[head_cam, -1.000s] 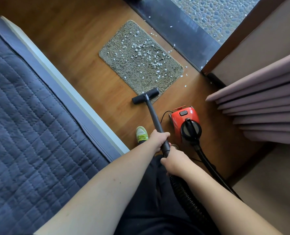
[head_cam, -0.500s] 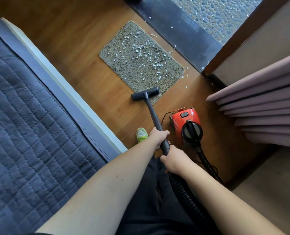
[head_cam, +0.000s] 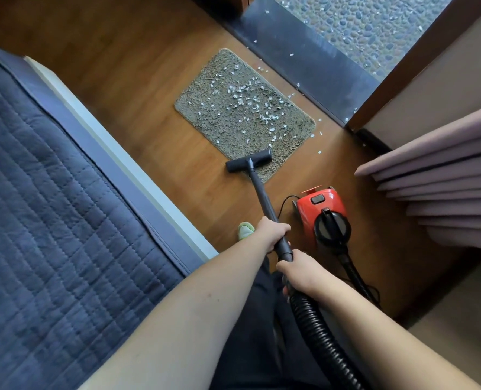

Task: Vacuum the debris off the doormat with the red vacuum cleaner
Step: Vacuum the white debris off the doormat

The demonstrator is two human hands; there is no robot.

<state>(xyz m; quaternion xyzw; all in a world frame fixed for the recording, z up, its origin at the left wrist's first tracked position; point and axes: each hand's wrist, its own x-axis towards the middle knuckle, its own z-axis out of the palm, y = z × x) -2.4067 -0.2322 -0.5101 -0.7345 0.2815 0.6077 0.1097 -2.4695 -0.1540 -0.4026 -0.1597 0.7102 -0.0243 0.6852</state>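
Fingers (head_cam: pixel 283 228) curled round smooth black wand (head_cam: pixel 264 199); flat nozzle (head_cam: pixel 248 161) on shaggy doormat (head_cam: pixel 233 128).

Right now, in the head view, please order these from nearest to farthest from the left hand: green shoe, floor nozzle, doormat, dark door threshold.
From the left hand:
1. Green shoe, just beside it.
2. Floor nozzle, at the doormat's near corner.
3. Doormat, beyond the nozzle.
4. Dark door threshold, farthest.

Open floor (head_cam: pixel 160 114) lies left of the doormat (head_cam: pixel 242 122); bed (head_cam: pixel 50 206) and red vacuum cleaner (head_cam: pixel 322 215) flank it.
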